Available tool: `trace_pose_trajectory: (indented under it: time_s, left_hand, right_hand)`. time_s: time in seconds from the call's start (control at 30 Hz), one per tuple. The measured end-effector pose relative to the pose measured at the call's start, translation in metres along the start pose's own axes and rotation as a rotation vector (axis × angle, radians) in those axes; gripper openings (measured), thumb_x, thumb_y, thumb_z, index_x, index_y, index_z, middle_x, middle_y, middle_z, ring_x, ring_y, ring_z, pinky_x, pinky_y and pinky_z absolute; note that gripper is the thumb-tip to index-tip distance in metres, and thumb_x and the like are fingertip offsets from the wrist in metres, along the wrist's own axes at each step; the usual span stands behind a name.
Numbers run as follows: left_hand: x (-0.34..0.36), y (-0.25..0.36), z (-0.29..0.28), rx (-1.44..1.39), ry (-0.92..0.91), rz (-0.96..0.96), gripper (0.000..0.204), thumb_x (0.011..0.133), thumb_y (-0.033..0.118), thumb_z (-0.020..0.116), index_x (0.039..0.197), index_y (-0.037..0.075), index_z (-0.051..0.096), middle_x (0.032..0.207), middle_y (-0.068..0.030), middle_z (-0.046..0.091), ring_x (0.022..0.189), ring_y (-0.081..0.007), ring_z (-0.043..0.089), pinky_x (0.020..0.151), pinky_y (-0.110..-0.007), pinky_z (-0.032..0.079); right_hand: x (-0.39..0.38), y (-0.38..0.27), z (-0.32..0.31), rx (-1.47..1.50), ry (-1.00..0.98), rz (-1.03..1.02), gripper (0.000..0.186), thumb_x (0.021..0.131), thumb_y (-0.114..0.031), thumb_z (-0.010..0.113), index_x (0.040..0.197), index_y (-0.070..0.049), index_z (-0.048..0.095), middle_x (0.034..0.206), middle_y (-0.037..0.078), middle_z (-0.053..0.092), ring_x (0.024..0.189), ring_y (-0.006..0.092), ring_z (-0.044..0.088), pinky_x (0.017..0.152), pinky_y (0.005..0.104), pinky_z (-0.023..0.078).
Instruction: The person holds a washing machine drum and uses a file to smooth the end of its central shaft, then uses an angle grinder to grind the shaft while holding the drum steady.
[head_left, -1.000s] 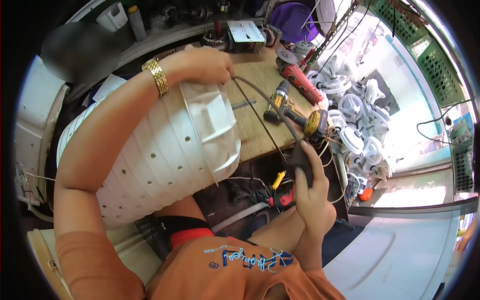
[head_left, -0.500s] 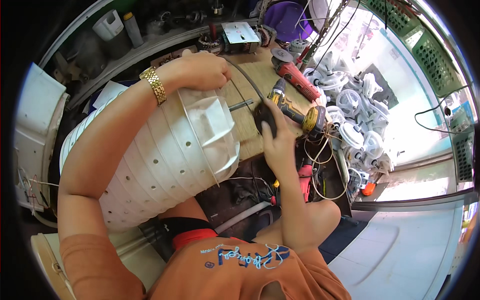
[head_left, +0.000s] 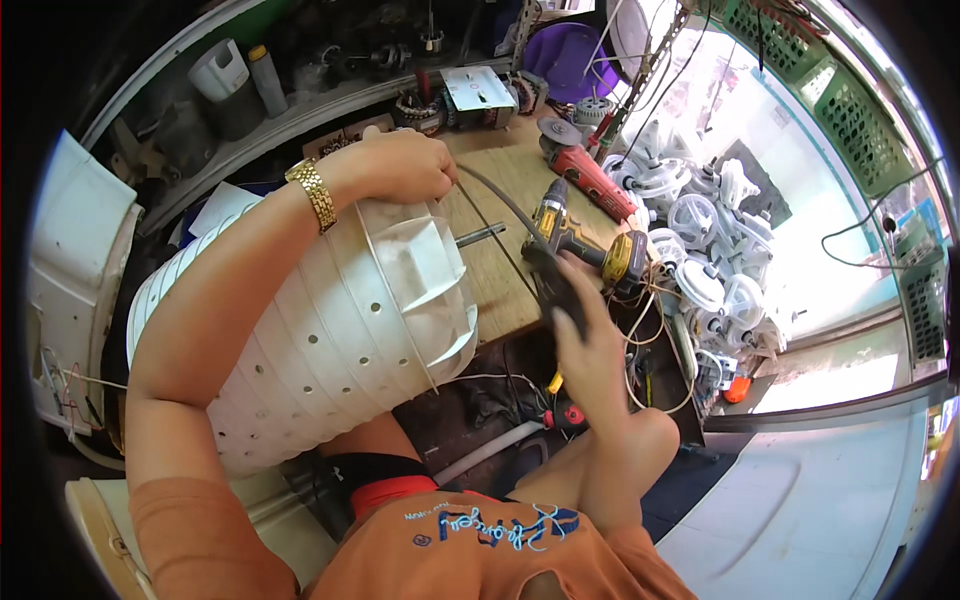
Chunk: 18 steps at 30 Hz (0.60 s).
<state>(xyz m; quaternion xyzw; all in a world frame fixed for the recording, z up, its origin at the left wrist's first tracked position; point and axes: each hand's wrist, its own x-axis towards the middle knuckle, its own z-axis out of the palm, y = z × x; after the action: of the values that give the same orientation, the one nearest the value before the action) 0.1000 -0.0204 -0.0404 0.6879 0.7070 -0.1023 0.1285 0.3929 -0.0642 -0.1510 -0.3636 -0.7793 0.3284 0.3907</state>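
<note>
A white, perforated washing machine drum [head_left: 300,350] lies on its side under my left arm, its ribbed white base facing right. From that base a metal shaft [head_left: 481,235] sticks out. My right hand [head_left: 592,345] is closed around the black handle of a hacksaw [head_left: 515,212], which has a curved dark frame and a thin straight blade. The blade runs close by the shaft's end; whether they touch I cannot tell. Above the drum's base, my left hand [head_left: 405,165] is closed at the saw's far end, its fingertips partly hidden.
A yellow-and-black cordless drill [head_left: 580,235] and a red angle grinder [head_left: 590,180] lie on the wooden board [head_left: 510,160]. White plastic parts [head_left: 710,240] are heaped at the right. Motor parts [head_left: 480,95] and a purple basin [head_left: 570,60] stand behind. Cords hang below the board.
My right hand has moved down and to the right, drawing the hacksaw toward me. My left hand has shifted slightly the same way.
</note>
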Motion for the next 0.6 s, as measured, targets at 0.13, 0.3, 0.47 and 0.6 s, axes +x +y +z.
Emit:
trace_pose_trajectory:
  time_s: [0.13,0.3,0.47,0.6]
  left_hand:
    - [-0.002,0.005,-0.004,0.039,0.042,0.046,0.03,0.085,0.025,0.053,0.102,0.017,0.077,0.106,-0.0081,0.076,0.107,-0.0317,0.068,0.09,-0.053,0.044]
    - [0.016,0.011,-0.004,-0.006,0.016,0.053,0.029,0.085,0.023,0.052,0.098,0.019,0.078,0.102,-0.0085,0.077,0.104,-0.0281,0.07,0.086,-0.051,0.043]
    - [0.0,0.003,-0.007,0.015,0.021,0.022,0.03,0.085,0.024,0.053,0.101,0.019,0.078,0.103,-0.0095,0.076,0.104,-0.0298,0.07,0.087,-0.052,0.044]
    - [0.009,0.019,-0.002,0.039,0.089,0.093,0.032,0.086,0.025,0.053,0.106,0.017,0.077,0.107,-0.0102,0.076,0.108,-0.0315,0.069,0.09,-0.054,0.045]
  right_hand:
    - [-0.01,0.01,-0.019,0.137,0.007,-0.004,0.052,0.092,0.005,0.056,0.142,-0.004,0.056,0.137,0.02,0.064,0.129,0.0307,0.062,0.11,0.0379,0.045]
    - [0.045,0.031,0.021,0.034,0.004,-0.079,0.051,0.092,0.004,0.058,0.143,-0.004,0.055,0.137,0.021,0.064,0.129,0.0308,0.062,0.109,0.0362,0.045]
    - [-0.01,0.012,-0.015,0.066,-0.012,-0.054,0.05,0.093,0.001,0.056,0.143,-0.008,0.055,0.135,0.024,0.063,0.128,0.033,0.062,0.106,0.0363,0.047]
    - [0.045,0.026,0.027,0.043,0.061,-0.022,0.051,0.094,-0.001,0.056,0.144,-0.011,0.055,0.134,0.021,0.064,0.126,0.0349,0.063,0.104,0.0387,0.048]
